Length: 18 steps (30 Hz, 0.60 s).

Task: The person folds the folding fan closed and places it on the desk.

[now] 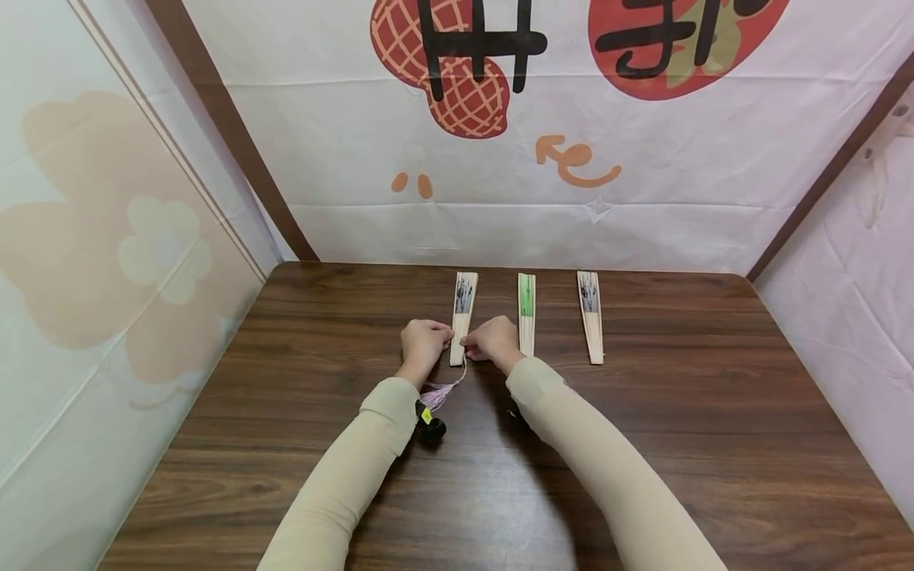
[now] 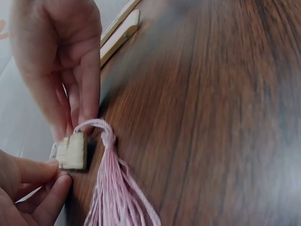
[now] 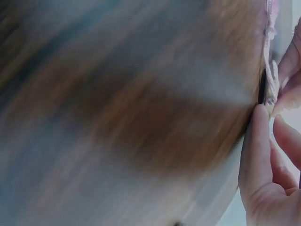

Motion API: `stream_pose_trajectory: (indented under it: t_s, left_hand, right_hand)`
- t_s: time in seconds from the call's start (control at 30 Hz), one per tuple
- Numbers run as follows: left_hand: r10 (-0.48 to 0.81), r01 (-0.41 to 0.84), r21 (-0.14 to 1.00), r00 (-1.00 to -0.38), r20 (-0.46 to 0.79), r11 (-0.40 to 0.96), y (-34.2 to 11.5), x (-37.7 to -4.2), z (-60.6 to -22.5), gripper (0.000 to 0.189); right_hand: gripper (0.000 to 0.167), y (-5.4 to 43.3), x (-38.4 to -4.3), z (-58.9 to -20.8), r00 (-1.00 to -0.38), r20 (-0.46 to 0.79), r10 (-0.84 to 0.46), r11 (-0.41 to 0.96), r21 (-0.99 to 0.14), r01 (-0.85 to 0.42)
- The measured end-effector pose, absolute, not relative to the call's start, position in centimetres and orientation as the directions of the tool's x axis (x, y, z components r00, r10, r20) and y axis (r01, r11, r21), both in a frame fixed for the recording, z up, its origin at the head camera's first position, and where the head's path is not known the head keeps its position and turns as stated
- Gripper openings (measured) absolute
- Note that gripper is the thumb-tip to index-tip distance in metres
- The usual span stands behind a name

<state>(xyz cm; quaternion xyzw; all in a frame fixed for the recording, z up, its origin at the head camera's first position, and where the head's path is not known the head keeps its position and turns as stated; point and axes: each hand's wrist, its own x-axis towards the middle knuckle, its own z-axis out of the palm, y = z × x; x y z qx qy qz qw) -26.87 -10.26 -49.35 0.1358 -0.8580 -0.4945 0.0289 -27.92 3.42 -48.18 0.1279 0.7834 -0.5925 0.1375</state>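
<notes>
A closed folding fan [image 1: 462, 311] with a grey-blue patterned section lies lengthwise on the table. From its near end runs a cord with a pink tassel [image 2: 117, 188]. My left hand [image 1: 424, 346] pinches the fan's left edge near that end, its thumb and fingertip at the pale wooden end [image 2: 73, 151]. On the opposite side my right hand [image 1: 496, 341] holds the right edge with its fingertips, close to the cord. In the right wrist view the right hand [image 3: 268, 174] meets the fan's end at the frame's edge, partly cut off.
To the right lie a green folding fan [image 1: 527, 305], its near end behind the right hand and wrist, and another grey-patterned fan [image 1: 590, 317]. All rest on the brown wooden table [image 1: 685, 444]. A printed cloth [image 1: 343, 143] stands behind, with side panels left and right.
</notes>
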Motion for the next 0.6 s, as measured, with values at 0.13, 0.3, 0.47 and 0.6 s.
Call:
stream_pose_trajectory:
  t_s: [0.13, 0.3, 0.47, 0.6]
  left_hand:
    - [-0.269, -0.190, 0.862, -0.961, -0.065, 0.469, -11.0, -26.9, -49.4, 0.012]
    - [-0.285, -0.159, 0.848, -0.958, -0.010, 0.506, -12.5, -27.0, -49.5, 0.012]
    - [-0.268, -0.150, 0.878, -0.963, -0.026, 0.454, -13.8, -27.0, -49.9, 0.013]
    - [-0.245, -0.142, 0.900, -0.969, -0.041, 0.413, -14.6, -27.0, -49.9, 0.014]
  right_hand:
    - [0.018, 5.3, -27.1, -47.7, -0.963, -0.269, -0.020, 0.323, -0.913, 0.248]
    - [0.025, 8.9, -26.3, -46.7, -0.968, -0.240, -0.071, 0.303, -0.930, 0.209]
    - [0.031, 13.6, -26.3, -46.1, -0.968, -0.232, -0.095, 0.266, -0.943, 0.200]
    - [0.034, 16.8, -26.3, -46.2, -0.970, -0.219, -0.103, 0.344, -0.923, 0.172]
